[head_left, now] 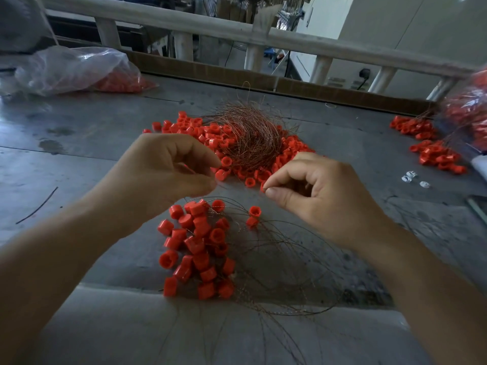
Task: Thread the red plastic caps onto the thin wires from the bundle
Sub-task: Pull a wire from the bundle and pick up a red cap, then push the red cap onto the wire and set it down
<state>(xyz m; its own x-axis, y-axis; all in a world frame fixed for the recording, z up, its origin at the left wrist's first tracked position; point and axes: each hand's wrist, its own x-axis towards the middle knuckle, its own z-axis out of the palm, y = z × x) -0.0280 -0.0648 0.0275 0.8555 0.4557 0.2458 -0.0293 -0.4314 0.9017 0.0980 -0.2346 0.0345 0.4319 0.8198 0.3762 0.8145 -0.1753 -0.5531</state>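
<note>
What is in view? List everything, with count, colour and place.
wire bundle: one, copper-brown, table centre, on loose caps
loose caps: many, red, around the bundle
threaded caps: one heap, red, near edge, between the forearms
cap heaps: two, red, far right
bag: one, clear, red caps inside, far left
second bag: one, blurred, red contents, right edge
small pieces: about three, white, right
dark strip: one, black, table left
table: one, grey
railing: one, pale, behind table
left hand: pinches what seems a thin wire
right hand: pinches a red cap
</note>
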